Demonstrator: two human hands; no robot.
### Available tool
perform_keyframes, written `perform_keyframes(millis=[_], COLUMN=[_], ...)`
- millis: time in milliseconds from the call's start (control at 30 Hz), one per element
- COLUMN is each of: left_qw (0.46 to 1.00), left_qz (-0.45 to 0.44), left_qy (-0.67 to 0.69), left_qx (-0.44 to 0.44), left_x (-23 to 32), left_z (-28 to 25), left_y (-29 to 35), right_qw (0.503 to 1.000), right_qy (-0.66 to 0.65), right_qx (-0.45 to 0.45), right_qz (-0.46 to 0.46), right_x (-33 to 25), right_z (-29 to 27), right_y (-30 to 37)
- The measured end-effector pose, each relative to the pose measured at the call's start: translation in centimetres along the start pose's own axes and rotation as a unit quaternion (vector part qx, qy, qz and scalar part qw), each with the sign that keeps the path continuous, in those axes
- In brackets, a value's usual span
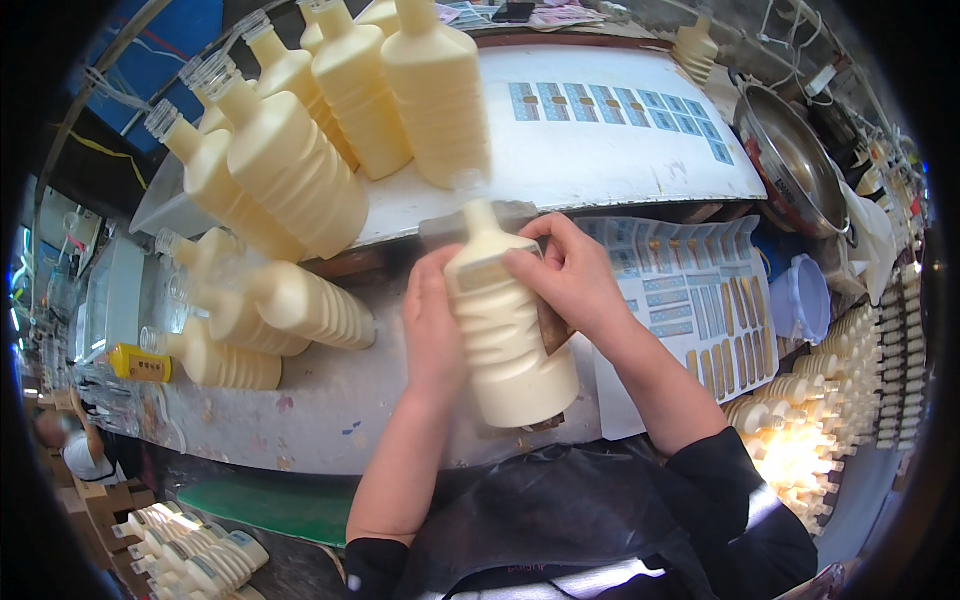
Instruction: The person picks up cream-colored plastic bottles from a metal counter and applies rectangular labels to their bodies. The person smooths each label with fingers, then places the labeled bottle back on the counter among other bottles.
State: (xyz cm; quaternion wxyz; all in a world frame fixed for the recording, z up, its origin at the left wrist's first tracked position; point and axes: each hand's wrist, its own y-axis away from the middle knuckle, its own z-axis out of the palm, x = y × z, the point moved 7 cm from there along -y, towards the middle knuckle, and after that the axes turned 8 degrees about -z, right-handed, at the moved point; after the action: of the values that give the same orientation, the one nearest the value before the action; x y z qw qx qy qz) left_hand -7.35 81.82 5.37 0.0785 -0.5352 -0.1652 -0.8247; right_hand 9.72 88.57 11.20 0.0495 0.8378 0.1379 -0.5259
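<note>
A cream-coloured ribbed bottle (515,365) lies tilted in front of me, its clear neck pointing away. My left hand (435,320) is wrapped along the bottle's left side. With bent fingers, my right hand (575,275) grips the right shoulder, thumb pressed on its upper face. A narrow greyish label strip (485,268) shows on that shoulder by the right thumb; whether the thumb touches the strip I cannot tell. Beneath and behind the bottle, parts of a dark brown support (553,330) show. The sheet of label stickers (680,310) lies beside my right forearm.
Several cream bottles (300,165) stand at the back left, with more (290,310) on the grey table. A yellow bottle (140,363) is at the far left. Blue stickers (620,108) lie on the white board. A metal pan (795,150), purple tub (803,300) and massed bottles (810,400) occupy the right.
</note>
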Motion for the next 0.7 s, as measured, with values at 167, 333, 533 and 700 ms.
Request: perform_keyframes(millis=[167, 333, 533, 700], left_qw=[0.993, 0.999, 0.982, 0.998], left_qz=[0.032, -0.03, -0.07, -0.041], left_qy=[-0.11, 0.012, 0.174, 0.03], left_qx=[0.027, 0.007, -0.023, -0.029], left_x=[-0.2, -0.5, -0.6, -0.8], left_z=[0.3, 0.2, 0.5, 0.5], left_y=[0.4, 0.7, 1.1, 0.8], right_qw=[1.0, 0.999, 0.997, 0.998], right_qy=[0.03, 0.044, -0.064, 0.039], right_qx=[0.004, -0.004, -0.027, -0.037], right_qz=[-0.009, 0.0, -0.03, -0.018], right_x=[-0.2, -0.2, 2.0, 0.1], right_z=[0.0, 0.1, 0.5, 0.3], right_y=[0.1, 0.3, -0.1, 0.1])
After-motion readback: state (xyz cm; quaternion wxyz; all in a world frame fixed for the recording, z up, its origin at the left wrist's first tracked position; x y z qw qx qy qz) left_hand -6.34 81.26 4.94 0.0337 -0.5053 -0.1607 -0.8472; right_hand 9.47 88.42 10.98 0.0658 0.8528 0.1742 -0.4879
